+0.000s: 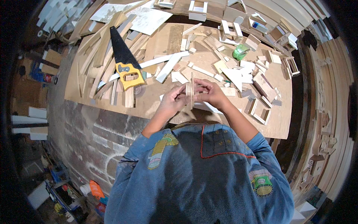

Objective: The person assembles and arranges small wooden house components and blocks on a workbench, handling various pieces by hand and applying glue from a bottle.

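Near the front edge of the workbench, I hold several thin wooden pieces (189, 95) on edge, stacked face to face. My left hand (172, 101) is closed on their left side, its fingers pressed against the wood. On the other side my right hand (213, 95) grips the same pieces between thumb and fingers. Some of the fingertips are blurred or hidden behind the wood. Beyond my hands lie a white strip (172, 68) and small wood offcuts (201, 70). A handsaw (126, 56) with a black blade and yellow handle rests to the left on long strips.
Small open wooden frames stand along the far right, one frame (260, 111) close to my right forearm. A green object (240, 52) sits among the offcuts. White boards (143, 18) lie at the back left. Bare plywood shows at the workbench's (276, 125) front right corner.
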Demonstrator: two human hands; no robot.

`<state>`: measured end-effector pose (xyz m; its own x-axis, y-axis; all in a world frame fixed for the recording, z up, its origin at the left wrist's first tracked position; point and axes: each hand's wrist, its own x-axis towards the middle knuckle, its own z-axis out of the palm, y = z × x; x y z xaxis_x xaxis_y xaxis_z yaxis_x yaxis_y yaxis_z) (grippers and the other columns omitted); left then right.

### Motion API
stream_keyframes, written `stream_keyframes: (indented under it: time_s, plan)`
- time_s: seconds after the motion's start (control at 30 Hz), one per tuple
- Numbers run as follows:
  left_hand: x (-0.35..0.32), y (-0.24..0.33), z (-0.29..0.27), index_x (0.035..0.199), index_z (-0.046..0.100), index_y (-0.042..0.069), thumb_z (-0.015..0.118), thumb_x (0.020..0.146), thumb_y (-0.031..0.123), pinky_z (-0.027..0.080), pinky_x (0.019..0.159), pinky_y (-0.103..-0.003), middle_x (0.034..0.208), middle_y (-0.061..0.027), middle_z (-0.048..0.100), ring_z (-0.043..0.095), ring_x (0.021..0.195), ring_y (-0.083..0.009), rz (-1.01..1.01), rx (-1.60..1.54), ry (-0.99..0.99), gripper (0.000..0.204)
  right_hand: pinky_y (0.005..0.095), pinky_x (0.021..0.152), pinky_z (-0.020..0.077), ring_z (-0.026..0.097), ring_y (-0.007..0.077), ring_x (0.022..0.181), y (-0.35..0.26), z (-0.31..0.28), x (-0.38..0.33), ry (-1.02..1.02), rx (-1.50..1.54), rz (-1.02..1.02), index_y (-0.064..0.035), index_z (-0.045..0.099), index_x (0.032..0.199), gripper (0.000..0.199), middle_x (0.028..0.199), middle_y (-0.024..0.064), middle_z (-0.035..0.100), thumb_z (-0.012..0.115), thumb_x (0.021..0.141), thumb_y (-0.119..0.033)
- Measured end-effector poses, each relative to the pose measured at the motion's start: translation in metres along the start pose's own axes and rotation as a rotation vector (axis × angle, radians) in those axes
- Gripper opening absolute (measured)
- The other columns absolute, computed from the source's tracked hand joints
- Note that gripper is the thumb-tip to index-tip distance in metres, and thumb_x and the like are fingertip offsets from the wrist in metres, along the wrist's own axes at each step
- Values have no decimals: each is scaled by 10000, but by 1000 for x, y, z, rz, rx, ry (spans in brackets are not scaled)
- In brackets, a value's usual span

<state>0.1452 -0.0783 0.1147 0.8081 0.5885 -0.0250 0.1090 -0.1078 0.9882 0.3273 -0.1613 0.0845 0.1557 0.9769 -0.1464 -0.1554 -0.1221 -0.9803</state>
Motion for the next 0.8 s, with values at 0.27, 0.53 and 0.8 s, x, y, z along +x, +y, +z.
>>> stream_keyframes:
  time_s: [0.27,0.53,0.8]
  plan:
    - [-8,-10,5,1258,487,25,410,976,369,541,737,-369,1094,-133,615,625,962,-205,-370,-979,-138,452,238,822,439,577,131,896,-22,-37,2,-153,-11,109,11,556,1223,510,971,58,633,650,762,-188]
    - [0,-13,4,1323,407,38,311,980,423,546,535,-333,1124,-235,575,646,787,-301,-568,-1369,-209,524,231,830,445,608,120,929,-43,-42,4,-470,-12,195,12,532,1275,545,1060,89,655,625,765,-154]
    - [6,-14,12,1296,430,22,348,976,423,568,606,-349,1131,-232,582,651,820,-271,-478,-1310,-261,520,261,901,431,596,168,995,-23,-47,10,-387,244,256,52,523,1259,569,1122,122,633,671,767,-194]
